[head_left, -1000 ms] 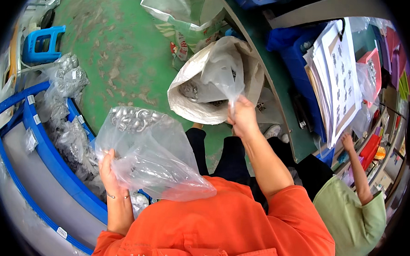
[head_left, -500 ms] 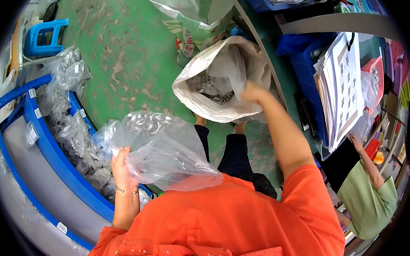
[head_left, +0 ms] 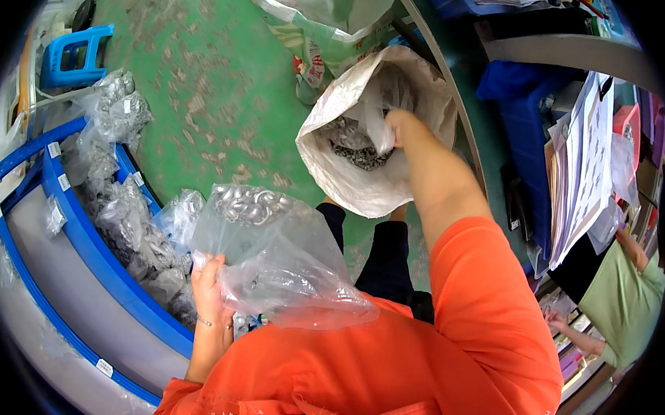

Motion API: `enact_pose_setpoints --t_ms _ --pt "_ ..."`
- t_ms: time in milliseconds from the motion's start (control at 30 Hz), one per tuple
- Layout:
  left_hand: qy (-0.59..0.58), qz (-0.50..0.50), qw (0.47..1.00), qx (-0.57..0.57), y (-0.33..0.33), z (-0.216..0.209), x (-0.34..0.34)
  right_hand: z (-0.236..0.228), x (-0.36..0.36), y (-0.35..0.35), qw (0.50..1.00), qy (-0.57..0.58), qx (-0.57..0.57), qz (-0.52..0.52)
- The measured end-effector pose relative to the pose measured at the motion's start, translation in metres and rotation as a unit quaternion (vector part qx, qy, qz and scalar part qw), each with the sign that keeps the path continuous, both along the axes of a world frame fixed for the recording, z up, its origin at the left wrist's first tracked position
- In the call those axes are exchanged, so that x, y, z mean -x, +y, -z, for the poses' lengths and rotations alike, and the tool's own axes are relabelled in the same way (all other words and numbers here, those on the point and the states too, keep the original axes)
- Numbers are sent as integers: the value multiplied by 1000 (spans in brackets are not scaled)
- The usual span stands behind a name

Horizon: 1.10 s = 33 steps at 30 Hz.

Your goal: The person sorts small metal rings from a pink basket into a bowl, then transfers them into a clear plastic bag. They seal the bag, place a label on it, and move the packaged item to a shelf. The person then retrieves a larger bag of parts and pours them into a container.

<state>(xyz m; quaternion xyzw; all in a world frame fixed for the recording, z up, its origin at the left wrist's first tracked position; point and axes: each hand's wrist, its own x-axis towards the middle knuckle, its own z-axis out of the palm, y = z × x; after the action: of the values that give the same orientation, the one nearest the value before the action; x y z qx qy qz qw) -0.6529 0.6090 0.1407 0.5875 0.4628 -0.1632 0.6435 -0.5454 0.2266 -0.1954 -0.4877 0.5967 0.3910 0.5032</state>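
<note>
My left hand (head_left: 209, 285) is closed on the edge of a large clear plastic bag (head_left: 293, 269). Shiny silver ring-like parts (head_left: 247, 204) are gathered at the bag's far end, and its loose side drapes against my orange shirt. My right hand (head_left: 400, 127) reaches into the mouth of a white woven sack (head_left: 381, 198), fingers closed on a clear plastic bag (head_left: 376, 131) inside it. Small grey metal pieces (head_left: 363, 158) show beneath that plastic. How deep the inner bag goes is hidden by the sack wall and my arm.
Many bagged metal parts (head_left: 128, 224) lie along a blue-framed rack (head_left: 97, 249) at left, near a blue stool (head_left: 76, 55). Behind the sack stands a printed bag (head_left: 317, 47). At right are a blue bin (head_left: 524, 142), papers (head_left: 582, 174) and a person in green (head_left: 625, 294).
My right hand has moved slightly left and farther away, deeper into the sack's mouth, still gripping the clear plastic. My left hand keeps hold of the bag of rings.
</note>
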Motion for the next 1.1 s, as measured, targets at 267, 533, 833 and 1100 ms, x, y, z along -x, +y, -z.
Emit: enact_pose_setpoints --t_ms 267,533,833,1100 --pt "18 -19 999 38 -9 -4 -4 -163 35 11 908 -310 150 -239" --pt "11 2 1000 25 -15 -2 -7 -196 -21 72 686 -408 210 -565" --pt "5 34 999 40 -20 -10 -13 -113 34 72 911 -272 9 -311" --pt "9 53 996 70 -35 -22 -6 -229 69 48 711 -93 -91 -691"
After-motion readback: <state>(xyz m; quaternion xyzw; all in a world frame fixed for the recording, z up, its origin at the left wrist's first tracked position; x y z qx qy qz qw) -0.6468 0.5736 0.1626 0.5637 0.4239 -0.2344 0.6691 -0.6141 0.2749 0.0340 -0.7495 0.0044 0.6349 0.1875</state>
